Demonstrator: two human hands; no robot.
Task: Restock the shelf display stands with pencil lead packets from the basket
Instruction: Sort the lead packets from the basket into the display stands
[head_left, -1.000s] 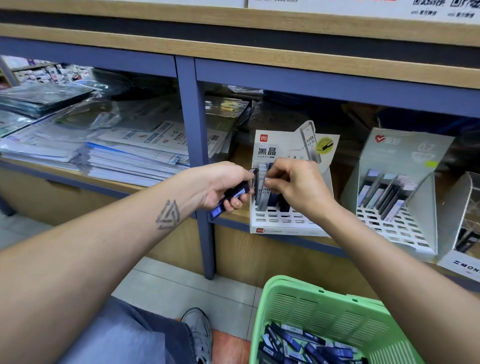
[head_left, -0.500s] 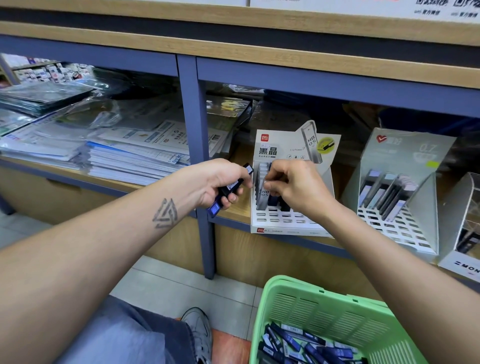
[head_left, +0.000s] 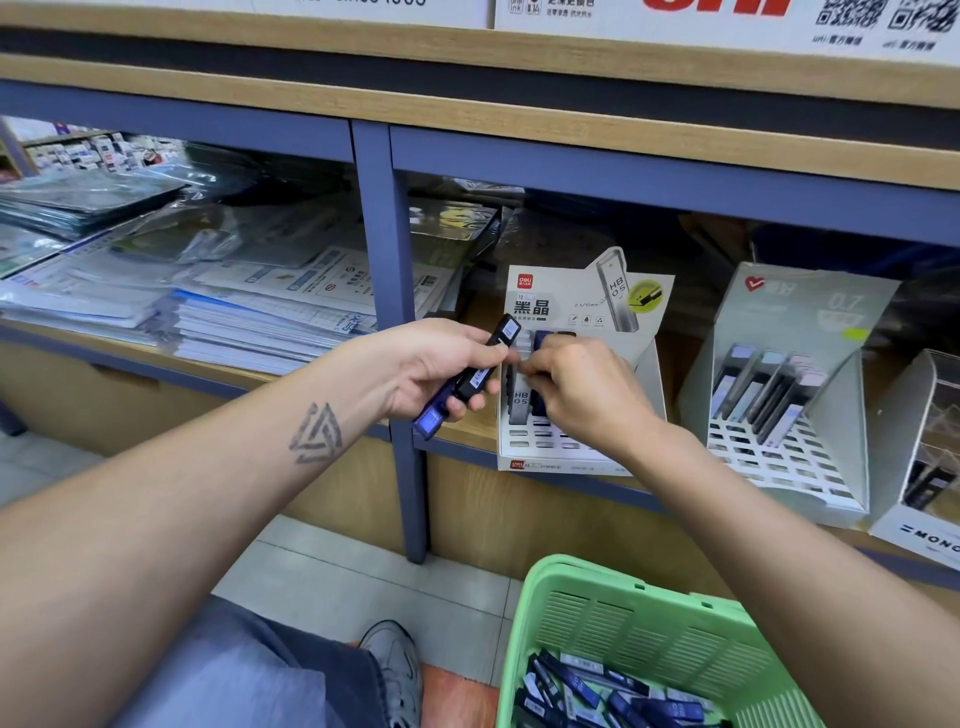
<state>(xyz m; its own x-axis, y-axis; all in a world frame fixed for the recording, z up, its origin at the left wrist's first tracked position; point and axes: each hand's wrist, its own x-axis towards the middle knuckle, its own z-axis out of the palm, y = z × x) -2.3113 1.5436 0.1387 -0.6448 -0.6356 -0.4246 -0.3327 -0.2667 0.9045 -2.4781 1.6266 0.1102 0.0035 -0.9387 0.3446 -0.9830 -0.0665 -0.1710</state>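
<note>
**Slim lead packets go slot by slot into the shelf stand**

A person restocks a white display stand (head_left: 558, 447) on the lower shelf, working both hands at its front. The left hand (head_left: 436, 371) curls round a small bunch of dark blue and black pencil lead packets (head_left: 465, 382), fingers underneath and thumb pressed on top, the bunch slanting up toward the stand. The right hand (head_left: 582, 387) reaches into the stand's upper rows with its fingertips drawn together around a packet there; the pinch itself is mostly hidden behind the knuckles, so exactly how it is gripped cannot be told. A few packets stand upright in the top slots, while the grid rows below them are unfilled. More packets lie loose in a heap at the bottom of the green basket (head_left: 618, 618) on the floor, near the person's knee.

The packets appear to be light, rigid plastic cases, long and narrow with smooth faces, likely to slide against one another when bunched. Holding each by its long edges near the upper end looks the surest grip, leaving the lower end free to enter a slot. The lead inside is brittle, so dropping one could do damage. A second grey stand (head_left: 779, 415) sits to the right, partly filled.
</note>
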